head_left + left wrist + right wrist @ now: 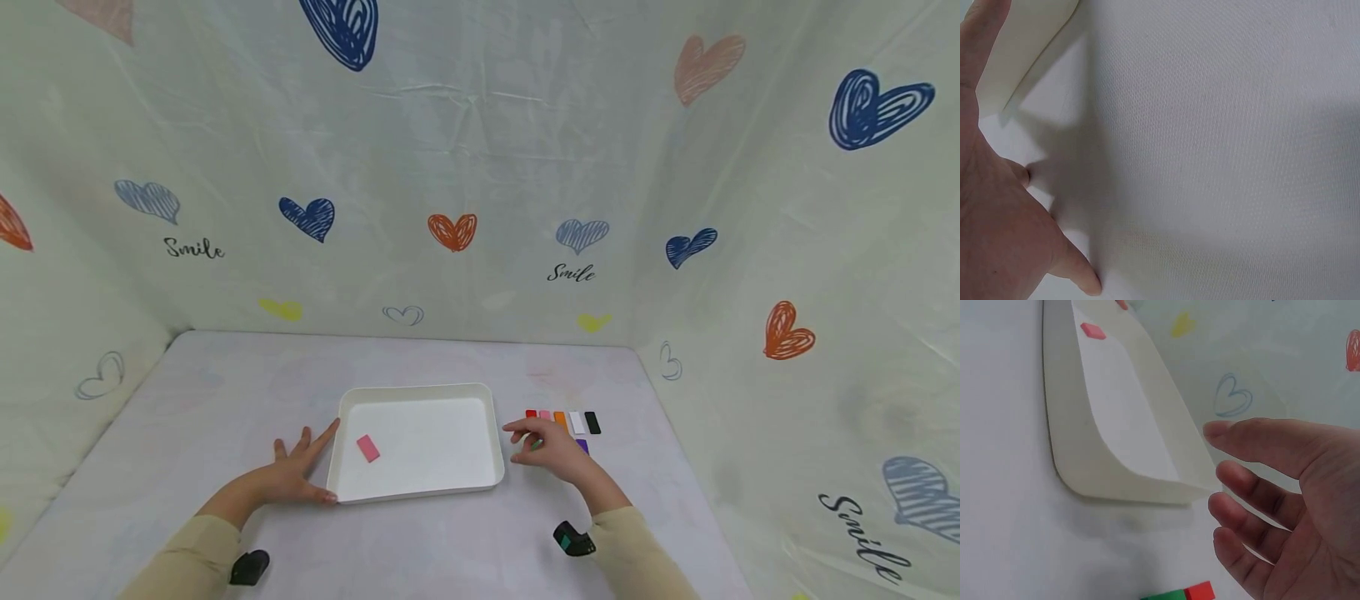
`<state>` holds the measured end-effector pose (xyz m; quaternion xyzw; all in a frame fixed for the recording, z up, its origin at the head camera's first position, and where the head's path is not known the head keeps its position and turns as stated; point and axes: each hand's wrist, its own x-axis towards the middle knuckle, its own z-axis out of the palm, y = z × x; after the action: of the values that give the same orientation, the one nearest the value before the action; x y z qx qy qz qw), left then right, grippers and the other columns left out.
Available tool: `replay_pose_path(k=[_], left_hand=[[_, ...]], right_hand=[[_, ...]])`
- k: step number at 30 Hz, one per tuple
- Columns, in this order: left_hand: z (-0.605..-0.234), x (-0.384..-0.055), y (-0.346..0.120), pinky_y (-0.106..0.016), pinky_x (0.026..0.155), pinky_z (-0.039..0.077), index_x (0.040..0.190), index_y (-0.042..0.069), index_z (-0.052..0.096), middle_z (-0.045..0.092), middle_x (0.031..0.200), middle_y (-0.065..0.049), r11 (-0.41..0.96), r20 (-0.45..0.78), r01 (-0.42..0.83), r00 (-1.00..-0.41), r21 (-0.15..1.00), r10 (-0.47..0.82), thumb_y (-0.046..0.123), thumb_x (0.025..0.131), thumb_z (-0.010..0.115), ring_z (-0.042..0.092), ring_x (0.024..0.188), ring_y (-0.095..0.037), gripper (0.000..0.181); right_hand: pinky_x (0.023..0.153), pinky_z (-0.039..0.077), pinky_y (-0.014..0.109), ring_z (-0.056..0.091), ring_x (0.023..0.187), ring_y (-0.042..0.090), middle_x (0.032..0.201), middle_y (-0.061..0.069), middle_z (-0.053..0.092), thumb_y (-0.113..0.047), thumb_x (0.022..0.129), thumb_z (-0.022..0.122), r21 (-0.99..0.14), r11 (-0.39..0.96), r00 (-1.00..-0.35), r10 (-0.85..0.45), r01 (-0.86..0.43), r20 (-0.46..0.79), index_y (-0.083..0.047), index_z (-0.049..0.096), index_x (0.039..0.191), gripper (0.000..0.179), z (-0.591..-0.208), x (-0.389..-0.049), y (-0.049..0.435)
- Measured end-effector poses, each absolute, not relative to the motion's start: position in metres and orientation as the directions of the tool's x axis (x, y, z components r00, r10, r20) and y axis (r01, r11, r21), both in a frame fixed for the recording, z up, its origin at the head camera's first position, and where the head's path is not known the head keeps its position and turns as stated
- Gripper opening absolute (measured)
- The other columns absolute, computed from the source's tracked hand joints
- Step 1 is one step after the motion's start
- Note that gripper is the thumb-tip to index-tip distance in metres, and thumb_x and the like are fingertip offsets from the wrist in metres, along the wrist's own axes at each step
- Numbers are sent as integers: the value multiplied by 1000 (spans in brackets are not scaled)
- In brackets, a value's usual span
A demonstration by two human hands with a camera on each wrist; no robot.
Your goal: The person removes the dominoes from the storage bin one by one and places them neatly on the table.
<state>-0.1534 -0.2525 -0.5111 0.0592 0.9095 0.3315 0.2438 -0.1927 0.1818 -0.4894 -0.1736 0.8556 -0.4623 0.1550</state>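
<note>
A white rectangular tray (435,450) lies on the table, with one pink block (368,448) inside, toward its left end. My left hand (288,477) spreads its fingers at the tray's left side, index fingertip and thumb at the wall. To the tray's right, my right hand (553,452) hovers with loosely bent fingers and nothing between them. Beyond and beneath it are small coloured blocks: red (531,413), orange (559,419), white (577,422), black (592,422), purple (582,447), and another pink one. A green block (1163,595) shows beside the red in the right wrist view.
The table (420,550) is covered in pale cloth. Behind it and on both sides hang light curtains (480,150) printed with hearts and the word "Smile". A black wrist device sits by each sleeve.
</note>
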Motion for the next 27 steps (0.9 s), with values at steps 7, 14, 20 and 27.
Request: replay_pose_path(k=[7,14,20,27], left_hand=[[-511,-154,-252,-87,84,-1,154,9,5,-10,146,-47,781,-401,-50,-878,622,263,40,67,88,-20,121,-74,124],[-510,-152,-251,-87,84,-1,155,10,5,-11,146,-47,774,-400,-51,-877,631,268,40,68,87,-22,120,-74,123],[-510,-152,-250,-86,86,0,155,10,6,-10,147,-46,785,-409,-60,-876,617,254,43,66,88,-20,123,-73,125],[-507,-151,-251,-86,88,-2,154,8,5,-10,145,-48,771,-392,-47,-879,635,270,38,67,88,-23,121,-74,124]], right_hand=[[64,52,23,57,82,17,100,13,64,-5,82,77,-843,504,-863,-495,-189,-103,-3,65,122,42,-484,-195,157],[66,52,22,57,83,17,105,17,63,-4,85,75,-862,476,-836,-534,-175,-125,-3,65,123,39,-481,-195,133],[68,53,22,58,82,13,106,18,63,-4,86,74,-863,457,-802,-587,-216,-110,-3,64,124,40,-478,-199,108],[67,53,21,58,79,11,106,19,64,-4,85,75,-877,421,-775,-625,-231,-96,-5,66,123,39,-474,-204,81]])
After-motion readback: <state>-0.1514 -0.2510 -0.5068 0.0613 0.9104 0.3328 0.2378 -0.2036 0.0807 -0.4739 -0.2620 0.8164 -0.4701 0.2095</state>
